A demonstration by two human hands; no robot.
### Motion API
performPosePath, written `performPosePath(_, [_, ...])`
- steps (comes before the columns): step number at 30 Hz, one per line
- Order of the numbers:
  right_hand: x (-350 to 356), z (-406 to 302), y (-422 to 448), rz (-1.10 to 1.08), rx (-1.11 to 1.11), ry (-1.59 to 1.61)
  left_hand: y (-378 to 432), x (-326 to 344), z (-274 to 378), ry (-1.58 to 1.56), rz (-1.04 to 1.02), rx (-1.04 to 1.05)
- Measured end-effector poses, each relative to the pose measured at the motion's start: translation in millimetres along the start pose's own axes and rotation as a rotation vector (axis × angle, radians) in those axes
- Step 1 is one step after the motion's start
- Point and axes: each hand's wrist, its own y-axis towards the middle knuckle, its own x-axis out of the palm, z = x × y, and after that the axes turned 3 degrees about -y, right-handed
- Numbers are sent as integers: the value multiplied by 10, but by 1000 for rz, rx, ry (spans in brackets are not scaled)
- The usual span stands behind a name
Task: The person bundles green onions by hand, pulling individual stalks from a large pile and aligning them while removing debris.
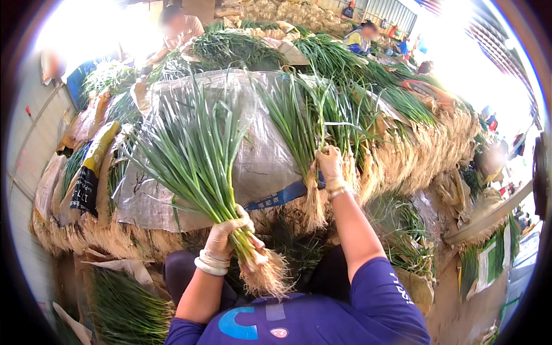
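My left hand, in a thin pale glove with a white band at the wrist, grips a bunch of long green leafy plants by the lower stems. Its pale, stringy roots hang towards my body, the leaves fanning up and to the left. My right hand, also gloved, is out at the heap's front edge with its fingers closed at the stems of a green plant. What exactly the fingers pinch is too small to tell. A smaller rooted bunch lies just left of that hand, on a grey plastic sheet.
A large heap of rooted plants stretches across in front. Co-workers sit behind it, one person at back left and another at back right. More greens lie low at left; loose leaves lie at right.
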Motion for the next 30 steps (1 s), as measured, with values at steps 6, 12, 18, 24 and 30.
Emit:
performPosePath(6, [356, -190, -1449, -180, -382, -148, 76, -63, -293, 6, -28, -175])
performPosePath(12, [440, -6, -1609, -90, -789, -514, 87, -18, -467, 29, 92, -194])
performPosePath(18, [318, 365, -1368, -27, -564, -600, -21, -16, -456, -31, 108, -208])
performPosePath(24, [401, -128, -1248, -358, 283, 467, -37, -111, -580, 65, 127, -249])
performPosePath(30, [621, -124, -1428, -435, 325, 402, -72, 4, -435, 52, 61, -290])
